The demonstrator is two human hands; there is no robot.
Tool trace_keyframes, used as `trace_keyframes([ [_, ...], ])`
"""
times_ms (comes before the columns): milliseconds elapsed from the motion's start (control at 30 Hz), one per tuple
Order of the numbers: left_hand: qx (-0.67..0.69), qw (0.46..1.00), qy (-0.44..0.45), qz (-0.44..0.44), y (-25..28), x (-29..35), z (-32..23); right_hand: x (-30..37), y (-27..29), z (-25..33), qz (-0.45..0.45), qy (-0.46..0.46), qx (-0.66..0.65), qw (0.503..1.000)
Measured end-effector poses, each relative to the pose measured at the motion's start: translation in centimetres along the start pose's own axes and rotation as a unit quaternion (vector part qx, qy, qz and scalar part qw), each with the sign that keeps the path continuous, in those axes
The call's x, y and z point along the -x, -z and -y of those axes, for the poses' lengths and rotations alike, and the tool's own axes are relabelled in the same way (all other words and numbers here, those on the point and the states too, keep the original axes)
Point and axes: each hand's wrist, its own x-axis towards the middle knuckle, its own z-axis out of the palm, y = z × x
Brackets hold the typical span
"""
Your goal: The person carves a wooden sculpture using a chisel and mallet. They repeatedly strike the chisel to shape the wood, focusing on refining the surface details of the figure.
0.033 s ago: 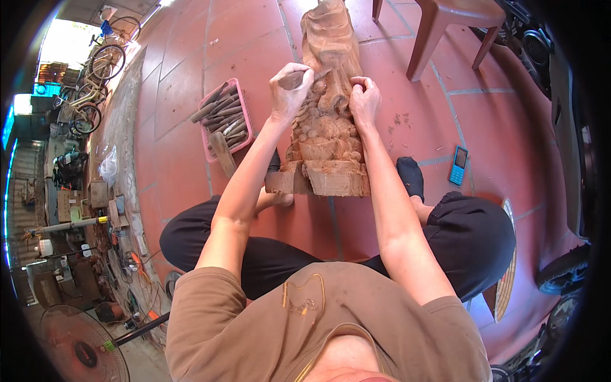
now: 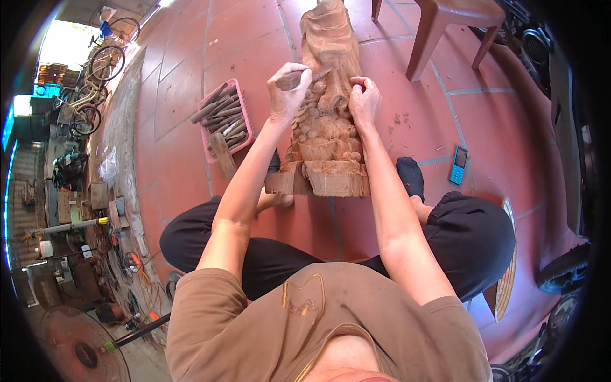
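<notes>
A carved wooden statue (image 2: 329, 48) lies lengthwise on the tiles in front of me, its rough, flat-cut base nearest my body. At its left side my left hand (image 2: 289, 95) is closed around the wooden handle of a carving chisel (image 2: 291, 80). The chisel's blade points right, over the middle of the carving; whether its edge touches the wood is hard to tell. My right hand (image 2: 365, 104) grips the statue's right edge with curled fingers, across from the chisel.
A pink basket (image 2: 249, 121) full of wooden-handled tools sits left of the statue. A blue phone (image 2: 458, 165) lies to the right, near my foot. A brown plastic chair (image 2: 428, 38) stands far right. Bicycles (image 2: 105, 63), clutter and a fan (image 2: 83, 350) line the left side.
</notes>
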Motion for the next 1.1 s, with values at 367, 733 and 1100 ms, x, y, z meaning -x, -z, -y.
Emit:
trace_keyframes([
  [367, -0.108, 0.981, -0.142, 0.079, 0.3, 0.1, 1.5, -0.1, -0.4, 0.2, -0.010, -0.005, -0.006, 1.000],
  [733, -0.070, 0.995, -0.061, 0.027, -0.5, -0.3, 1.4, 0.0, -0.5, 0.4, -0.003, -0.011, -0.006, 1.000],
  [1100, -0.119, 0.973, -0.188, 0.055, -0.8, 0.2, 0.9, 0.1, -0.5, 0.5, -0.002, 0.004, -0.004, 1.000],
])
